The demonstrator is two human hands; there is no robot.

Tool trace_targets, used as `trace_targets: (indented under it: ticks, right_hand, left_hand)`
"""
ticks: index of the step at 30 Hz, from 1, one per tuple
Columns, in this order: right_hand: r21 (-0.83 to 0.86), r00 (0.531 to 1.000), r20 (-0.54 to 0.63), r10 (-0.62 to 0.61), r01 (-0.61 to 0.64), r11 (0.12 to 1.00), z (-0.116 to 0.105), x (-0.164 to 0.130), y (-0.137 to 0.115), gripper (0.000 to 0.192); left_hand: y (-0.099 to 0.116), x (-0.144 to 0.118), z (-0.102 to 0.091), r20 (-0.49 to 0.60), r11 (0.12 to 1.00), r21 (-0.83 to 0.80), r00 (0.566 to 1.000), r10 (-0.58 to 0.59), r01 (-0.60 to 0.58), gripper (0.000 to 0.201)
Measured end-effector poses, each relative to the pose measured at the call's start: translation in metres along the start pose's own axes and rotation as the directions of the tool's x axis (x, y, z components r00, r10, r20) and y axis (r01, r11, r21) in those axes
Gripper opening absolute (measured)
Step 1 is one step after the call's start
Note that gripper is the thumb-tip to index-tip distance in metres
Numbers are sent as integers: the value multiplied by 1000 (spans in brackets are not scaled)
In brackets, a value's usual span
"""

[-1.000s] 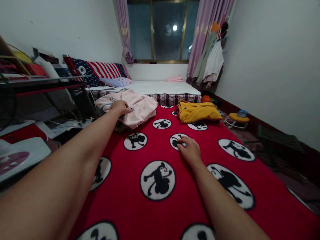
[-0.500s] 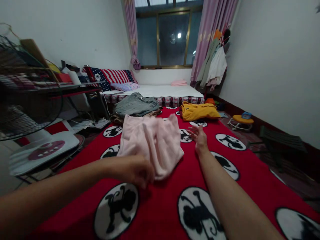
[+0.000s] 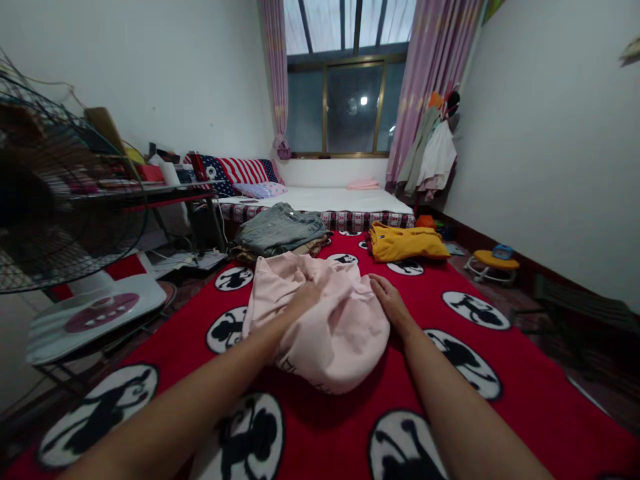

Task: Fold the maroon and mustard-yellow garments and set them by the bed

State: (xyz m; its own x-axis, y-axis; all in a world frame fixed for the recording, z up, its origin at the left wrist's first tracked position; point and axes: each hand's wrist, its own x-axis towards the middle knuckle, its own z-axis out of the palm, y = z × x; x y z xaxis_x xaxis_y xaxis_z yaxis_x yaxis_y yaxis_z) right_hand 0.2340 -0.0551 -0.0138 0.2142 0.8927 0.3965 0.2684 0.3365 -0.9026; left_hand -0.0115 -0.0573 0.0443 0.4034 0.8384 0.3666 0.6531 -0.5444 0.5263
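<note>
Under both my palms now lies the pink garment [image 3: 325, 320], dragged nearer; left hand [image 3: 305, 297] and right hand [image 3: 387, 301] press flat, gripping nothing.

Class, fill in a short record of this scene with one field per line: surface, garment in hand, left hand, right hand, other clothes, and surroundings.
Surface: red blanket with black-and-white monkey circles
Garment in hand: pink garment, bunched up
Left hand: left hand pressed into its top
Right hand: right hand on its right edge
Other clothes: grey jeans and yellow garment beyond
Surroundings: fan at left, mattress under window
</note>
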Motion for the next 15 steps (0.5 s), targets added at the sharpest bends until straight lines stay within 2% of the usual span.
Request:
trace_targets:
  ticks: [2,5,9,11,13,15]
  right_hand:
    - [46,999,-41,11,-9,999,-3,2,5,68]
    - [88,996,-85,24,-17,996,-5,3,8,65]
    - [2,998,-64,-10,10,1000,-1,-2,1,59]
    - [-8,999,-36,-7,7,1000,1,-5,-4,56]
    - [-2,999,-38,-2,2,1000,3,-6,-8,55]
    - [-25,999,-46,-21,20,1000,4,-7,-9,52]
  left_hand:
    - [20,-7,30,111,978,160,986,120,-137,58]
    - [36,-16,45,123,935,262,970,212,-238,58]
    - [29,-19,42,12,956,221,981,196,-193,50]
    - [32,-20,40,-68,959,221,979,194,-175,46]
    - [50,-19,34,-146,956,215,962,231,-197,38]
    - [83,-22,21,-158,943,113,931,329,-314,29]
